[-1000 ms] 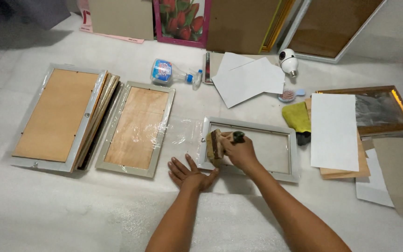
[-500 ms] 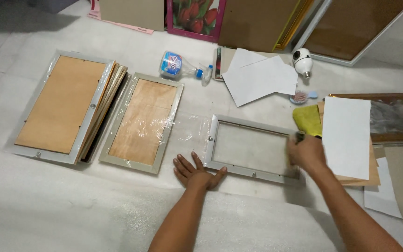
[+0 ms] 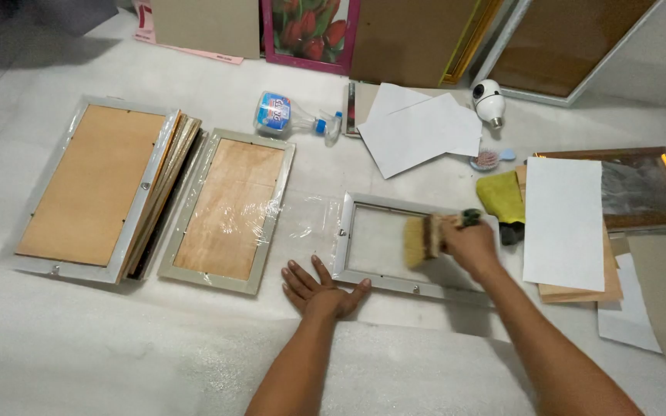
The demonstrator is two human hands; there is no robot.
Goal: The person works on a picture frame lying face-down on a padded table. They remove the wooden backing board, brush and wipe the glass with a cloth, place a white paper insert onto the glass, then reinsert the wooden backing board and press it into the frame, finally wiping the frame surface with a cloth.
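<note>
On floor, grey frame (image 3: 414, 286), right hand (image 3: 468, 245) gripping brush (image 3: 423, 239)

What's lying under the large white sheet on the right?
Under the large white rectangular sheet lies a stack of tan brown boards, showing only along its lower and right edges. The sheet also overlaps a dark gold-edged picture frame. Whatever lies beneath the sheet's middle is covered.

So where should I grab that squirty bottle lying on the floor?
Grab the spray bottle around its clear, round body, coming down from above. It lies on its side with the blue nozzle pointing right toward the white papers, so the fat middle is the widest part showing and probably the easiest to wrap a hand around. The nozzle end looks thin and awkward.
</note>
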